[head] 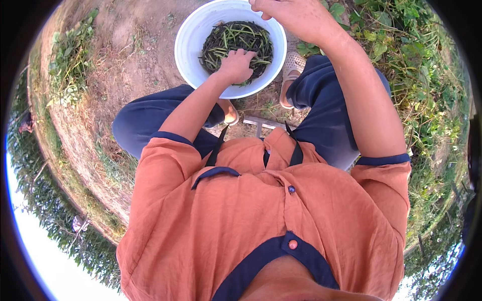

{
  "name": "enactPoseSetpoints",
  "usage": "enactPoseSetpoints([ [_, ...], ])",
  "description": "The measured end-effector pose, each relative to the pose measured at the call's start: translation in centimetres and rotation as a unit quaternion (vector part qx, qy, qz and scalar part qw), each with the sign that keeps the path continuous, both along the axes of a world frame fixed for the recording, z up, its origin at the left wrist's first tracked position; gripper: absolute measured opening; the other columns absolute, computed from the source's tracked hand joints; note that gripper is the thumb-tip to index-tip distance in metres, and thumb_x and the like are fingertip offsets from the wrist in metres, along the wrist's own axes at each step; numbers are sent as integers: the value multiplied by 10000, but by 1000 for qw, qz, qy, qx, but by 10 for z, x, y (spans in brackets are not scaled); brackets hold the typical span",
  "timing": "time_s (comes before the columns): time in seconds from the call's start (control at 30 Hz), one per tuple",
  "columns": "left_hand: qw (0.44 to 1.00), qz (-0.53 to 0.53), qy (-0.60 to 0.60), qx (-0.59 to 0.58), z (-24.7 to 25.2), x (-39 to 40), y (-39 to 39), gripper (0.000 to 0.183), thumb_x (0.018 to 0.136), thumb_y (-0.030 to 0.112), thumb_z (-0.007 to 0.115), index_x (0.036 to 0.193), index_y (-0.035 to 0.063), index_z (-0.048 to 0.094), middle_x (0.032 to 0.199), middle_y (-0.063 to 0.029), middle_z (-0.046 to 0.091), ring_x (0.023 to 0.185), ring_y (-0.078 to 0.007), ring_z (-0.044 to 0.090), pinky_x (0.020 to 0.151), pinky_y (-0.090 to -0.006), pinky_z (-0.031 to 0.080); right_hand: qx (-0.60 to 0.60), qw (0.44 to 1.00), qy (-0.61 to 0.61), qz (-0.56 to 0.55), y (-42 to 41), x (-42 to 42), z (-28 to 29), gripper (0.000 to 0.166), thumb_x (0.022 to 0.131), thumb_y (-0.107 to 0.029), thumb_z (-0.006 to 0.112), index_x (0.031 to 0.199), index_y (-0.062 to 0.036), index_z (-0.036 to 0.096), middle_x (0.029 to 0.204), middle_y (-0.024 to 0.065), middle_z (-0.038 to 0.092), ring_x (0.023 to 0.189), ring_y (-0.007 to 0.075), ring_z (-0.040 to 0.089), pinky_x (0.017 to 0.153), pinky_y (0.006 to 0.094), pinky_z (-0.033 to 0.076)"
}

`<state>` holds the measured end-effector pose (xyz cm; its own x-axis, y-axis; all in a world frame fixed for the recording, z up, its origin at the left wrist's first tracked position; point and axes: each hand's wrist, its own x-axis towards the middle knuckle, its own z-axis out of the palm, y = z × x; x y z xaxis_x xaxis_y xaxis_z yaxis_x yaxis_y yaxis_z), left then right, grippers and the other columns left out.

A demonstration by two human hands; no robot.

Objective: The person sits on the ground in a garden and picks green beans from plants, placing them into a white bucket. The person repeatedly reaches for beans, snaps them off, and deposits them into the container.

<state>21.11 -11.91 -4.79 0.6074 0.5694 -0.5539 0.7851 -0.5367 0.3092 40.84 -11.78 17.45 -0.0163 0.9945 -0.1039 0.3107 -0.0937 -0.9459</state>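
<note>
A white plastic bucket (185, 67) stands on the ground between my feet. Slender bean pods (241, 35), mostly blackish with some green ones, lie in a layer at its bottom. My left hand (237, 67) reaches inside, palm down and fingers apart, resting on the pods; its fingertips partly blend into them. Above the bucket's far right rim is my right hand (290, 15), with its fingers bent. The top edge of the picture cuts off part of this hand, so whether anything is in it is hidden.
Leafy green plants (391, 49) grow close on the right. Bare soil (143, 64) with a weed clump (71, 60) lies left. A pale bar (265, 122), perhaps part of a low stool, shows between my legs. I wear perforated light shoes (293, 64); dark straps (218, 148) hang at my waist.
</note>
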Motion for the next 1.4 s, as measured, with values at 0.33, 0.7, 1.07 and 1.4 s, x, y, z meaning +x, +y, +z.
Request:
enactPoseSetpoints([
  [0.33, 960, 125, -119, -221, 26, -52, 87, 331, 826, 46, 593, 1132, 37, 717, 1089, -94, 710, 1060, -195, 625, 987, -324, 451, -17, 1000, -7, 0, -1, 4, -3, 201, 878, -93, 595, 1017, 36, 661, 792, 68, 660, 702, 124, 610, 636, 291, 506],
  [0.7, 974, 205, -92, -24, -71, -28, 120, 302, 852, 220, 638, 1131, 207, 754, 1078, -93, 741, 1007, -271, 690, 911, -389, 522, 4, 1000, 20, 21, -3, 9, -5, 164, 896, -86, 604, 995, 38, 647, 773, 43, 627, 700, 93, 567, 621, 273, 478],
  [1.07, 969, 201, -51, 130, -79, 14, 97, 268, 826, 257, 717, 1085, 188, 729, 1202, -148, 598, 1111, -340, 618, 917, -462, 522, 18, 999, 43, 22, -10, 14, -3, 162, 902, -86, 590, 988, 40, 647, 756, 42, 630, 692, 93, 576, 626, 274, 486],
  [1.4, 994, 89, -59, -25, -54, -1, 111, 262, 786, 283, 705, 970, 100, 737, 980, -129, 705, 955, -323, 670, 853, -429, 524, 0, 999, -32, 10, 3, 14, -9, 215, 853, -128, 629, 969, 49, 672, 778, 111, 679, 696, 160, 630, 648, 327, 515],
])
